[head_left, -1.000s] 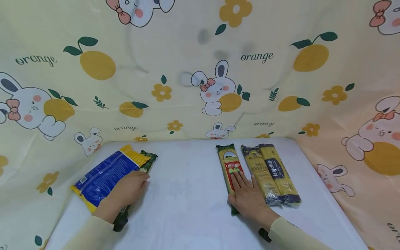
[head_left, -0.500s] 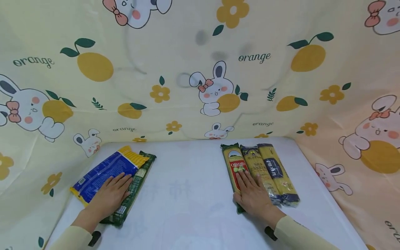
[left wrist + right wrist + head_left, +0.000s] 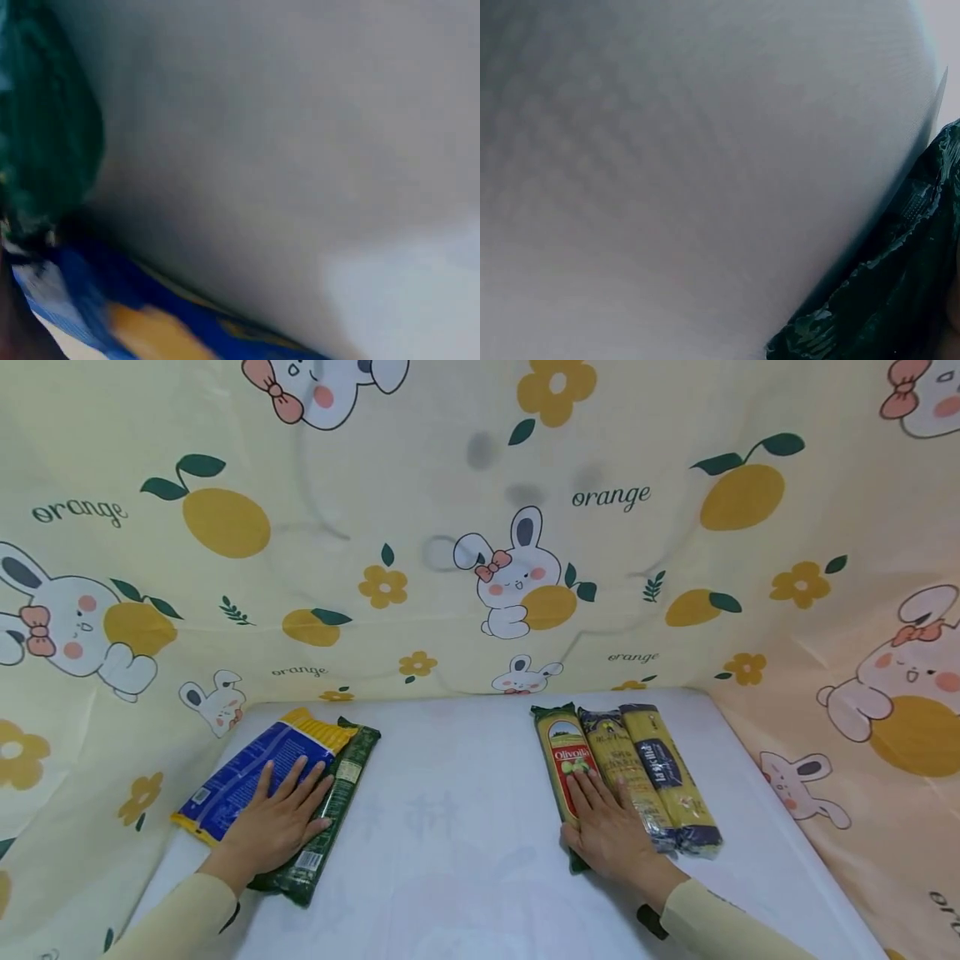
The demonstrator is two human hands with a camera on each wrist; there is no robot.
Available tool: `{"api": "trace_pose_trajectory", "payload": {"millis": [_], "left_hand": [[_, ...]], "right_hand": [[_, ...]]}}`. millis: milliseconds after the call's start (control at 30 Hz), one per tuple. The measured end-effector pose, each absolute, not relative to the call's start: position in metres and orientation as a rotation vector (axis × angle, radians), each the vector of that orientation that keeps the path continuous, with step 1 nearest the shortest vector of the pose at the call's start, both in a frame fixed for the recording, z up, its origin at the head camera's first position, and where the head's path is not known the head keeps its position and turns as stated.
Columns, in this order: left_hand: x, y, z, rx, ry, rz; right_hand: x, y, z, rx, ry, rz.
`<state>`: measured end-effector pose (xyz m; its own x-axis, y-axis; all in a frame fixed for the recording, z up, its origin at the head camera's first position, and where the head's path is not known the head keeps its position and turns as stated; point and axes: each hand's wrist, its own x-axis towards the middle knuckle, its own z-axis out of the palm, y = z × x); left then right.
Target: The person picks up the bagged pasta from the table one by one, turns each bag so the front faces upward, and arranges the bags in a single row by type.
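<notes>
My left hand point(image 3: 272, 831) lies with spread fingers over a blue-and-yellow packet point(image 3: 243, 772) and a long dark green packet point(image 3: 347, 785) at the left. The blue one partly covers the green one; in the left wrist view the green wrapper point(image 3: 49, 120) and blue wrapper point(image 3: 180, 300) show blurred. At the right, my right hand point(image 3: 611, 835) rests flat on a green-and-gold Olivoilà packet point(image 3: 561, 735), its fingertips below the red label. Beside it lie a gold spaghetti-like packet point(image 3: 617, 747) and another gold packet point(image 3: 667, 777) with a dark blue label. The right wrist view catches dark green wrapper point(image 3: 885, 292).
A white table top point(image 3: 450, 827) stretches between the two groups of packets. Behind it and at both sides hangs a cream cloth point(image 3: 420, 493) printed with rabbits and oranges. Dark wrist straps point(image 3: 651, 922) show under the sleeves.
My left hand has moved from the green packet's right edge onto both packets and spread its fingers; more green packet shows. My right hand and the Olivoilà packet have shifted right, against the gold packets.
</notes>
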<state>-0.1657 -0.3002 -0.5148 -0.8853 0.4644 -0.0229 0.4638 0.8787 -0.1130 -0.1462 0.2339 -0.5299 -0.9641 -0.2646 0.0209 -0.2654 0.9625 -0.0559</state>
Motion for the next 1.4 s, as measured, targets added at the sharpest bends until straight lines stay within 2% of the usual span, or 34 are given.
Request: {"api": "trace_pose_trajectory", "payload": {"millis": [233, 500, 767, 867, 1000, 1400], "left_hand": [[-0.186, -0.245, -0.528, -0.708, -3.125, 0.085], [-0.204, -0.143, -0.525, -0.566, -3.34, -0.26], [-0.189, -0.055, -0.526, -0.609, -3.322, -0.448], [-0.179, -0.045, -0.526, -0.665, -3.307, -0.522], [-0.171, -0.055, -0.524, -0.693, -3.292, -0.481], [-0.17, -0.068, -0.529, -0.851, -3.251, -0.378]], "right_hand": [[-0.146, 0.234, -0.531, 0.414, -3.104, 0.099], [-0.146, 0.233, -0.531, 0.406, -3.113, 0.095], [-0.145, 0.231, -0.53, 0.403, -3.119, 0.082], [-0.145, 0.231, -0.53, 0.415, -3.1, 0.075], [-0.145, 0.231, -0.529, 0.439, -3.077, 0.059], [-0.145, 0.227, -0.526, 0.409, -3.108, 0.077]]}}
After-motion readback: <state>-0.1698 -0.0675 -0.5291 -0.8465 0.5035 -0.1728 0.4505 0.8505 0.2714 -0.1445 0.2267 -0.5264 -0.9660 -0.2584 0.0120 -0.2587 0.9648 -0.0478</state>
